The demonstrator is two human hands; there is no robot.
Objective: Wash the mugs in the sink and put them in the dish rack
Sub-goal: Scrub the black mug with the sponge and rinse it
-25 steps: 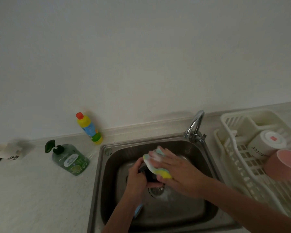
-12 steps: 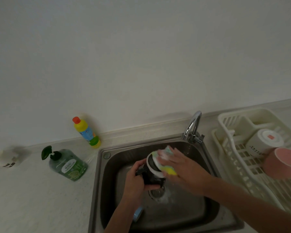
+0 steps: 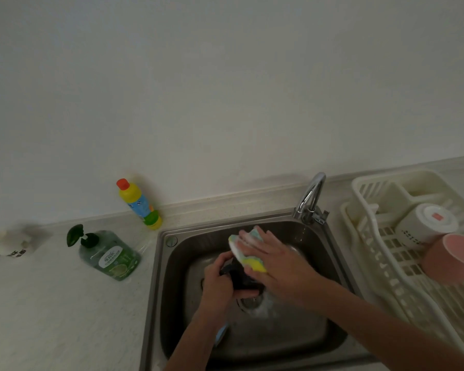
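Far left on the pale speckled counter (image 3: 51, 303): a white mug with black markings (image 3: 7, 246), blurred, lying near the wall. Right of it, a green translucent soap bottle with dark green pump (image 3: 109, 257), lying tilted. Just beyond, against the wall, a yellow bottle with orange cap and blue label (image 3: 140, 206), leaning.

Centre: stainless steel sink (image 3: 172, 277) with chrome tap (image 3: 310, 198) at its far right corner. Over the drain, left hand (image 3: 220, 287), fingers curled tight around a black mug (image 3: 241, 277), held above the basin floor. Right hand (image 3: 281, 269), fingers together and pressed flat on a yellow, white and pale blue sponge (image 3: 245, 253), which sits against the mug's far end.

Right: cream plastic dish rack (image 3: 386, 263) on the counter beside the sink. In it, a white mug with red square on its base (image 3: 423, 223), and touching it on the near right, a pink mug (image 3: 453, 259), both on their sides.
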